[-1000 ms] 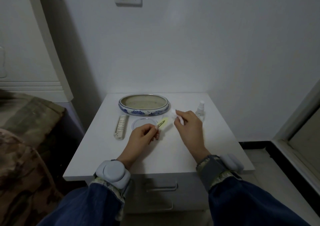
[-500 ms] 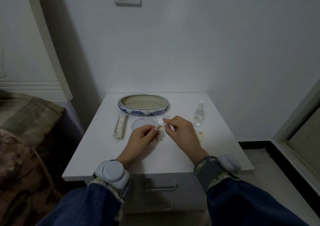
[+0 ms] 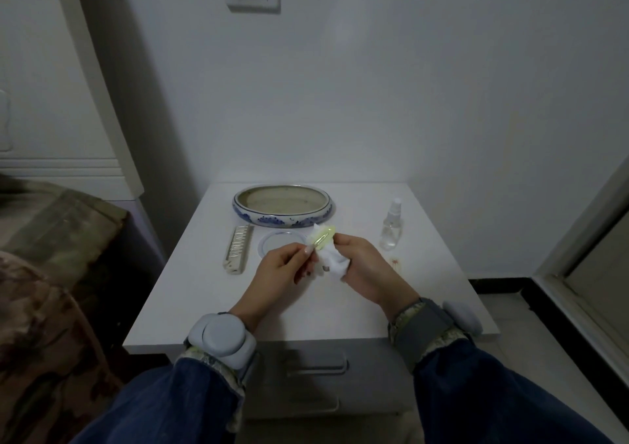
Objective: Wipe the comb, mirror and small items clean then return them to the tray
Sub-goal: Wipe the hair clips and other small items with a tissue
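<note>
While the left hand pinches one end of a small yellow-green hair clip and the right hand grips a white cloth bunched against it, both are clamped above the tabletop. The clip is slim and held only at its tip, so a hard rub could pop it loose onto the floor. Just beyond lie the round mirror and comb, then the spray bottle, which a right elbow swing might topple. Farthest, the blue-and-white tray waits.
</note>
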`<state>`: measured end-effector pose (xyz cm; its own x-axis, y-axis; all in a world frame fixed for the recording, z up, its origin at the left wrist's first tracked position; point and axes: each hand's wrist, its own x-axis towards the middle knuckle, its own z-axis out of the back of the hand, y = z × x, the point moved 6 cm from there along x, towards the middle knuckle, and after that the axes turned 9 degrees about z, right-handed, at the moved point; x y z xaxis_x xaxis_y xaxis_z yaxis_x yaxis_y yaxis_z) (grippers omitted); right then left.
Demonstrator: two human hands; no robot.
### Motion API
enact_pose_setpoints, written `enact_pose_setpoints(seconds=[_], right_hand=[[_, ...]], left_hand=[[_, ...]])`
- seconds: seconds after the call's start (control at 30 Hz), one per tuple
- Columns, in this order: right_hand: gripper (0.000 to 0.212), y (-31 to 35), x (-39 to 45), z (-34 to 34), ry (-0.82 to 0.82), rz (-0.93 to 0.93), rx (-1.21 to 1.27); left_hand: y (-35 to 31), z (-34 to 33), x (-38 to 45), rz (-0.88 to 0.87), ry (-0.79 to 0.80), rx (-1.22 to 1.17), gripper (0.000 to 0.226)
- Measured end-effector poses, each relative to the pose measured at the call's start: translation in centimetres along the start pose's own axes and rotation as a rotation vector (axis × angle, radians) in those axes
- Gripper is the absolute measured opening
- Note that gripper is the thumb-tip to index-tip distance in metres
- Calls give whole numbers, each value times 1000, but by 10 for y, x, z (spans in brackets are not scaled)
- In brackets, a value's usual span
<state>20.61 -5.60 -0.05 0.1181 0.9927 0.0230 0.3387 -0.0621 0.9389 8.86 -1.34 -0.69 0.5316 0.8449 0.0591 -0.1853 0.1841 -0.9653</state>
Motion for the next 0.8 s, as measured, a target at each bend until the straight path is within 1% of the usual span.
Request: enact_pose_setpoints(seconds=[0.1,0.23,0.3,0.37,0.4,0.47,0.53,0.57,0.6,0.63,0.7,0.77,0.8], right_hand=[[33,-1,1,-1,30,-21,53],[34,0,3,5,-2,-6,166],[33,5,6,9,-28,29,235],[32,14,8,14,-47,95,231],[31,18,8,17,-85,127,202],[27,25,3,26,-246,203,38],[24,34,-2,37,-412,323,-215],[23,38,-5,38,-453,393,-333],[21,43,-7,34,-452,470,-442],[22,45,-9,27,-413,543,-558],[23,40,-10,8,-255,645,-801],[25,28,-10,-9,-85,683,-968],[26,23,-10,-13,-43,704,-1027]], left_hand=[[0,0,-1,5,12,-10,30],[2,2,0,18,14,-20,29],[4,4,1,20,4,-19,30],[5,5,1,26,-4,-17,30],[5,6,1,31,-8,-19,30],[4,5,0,39,-13,-27,30],[3,4,0,48,-19,-32,30],[4,4,0,53,-28,-30,30],[4,5,0,60,-39,-23,31],[5,5,1,66,-51,-18,32],[5,7,1,67,-71,-14,32],[5,7,1,59,-77,-4,32],[5,7,1,55,-73,9,32]])
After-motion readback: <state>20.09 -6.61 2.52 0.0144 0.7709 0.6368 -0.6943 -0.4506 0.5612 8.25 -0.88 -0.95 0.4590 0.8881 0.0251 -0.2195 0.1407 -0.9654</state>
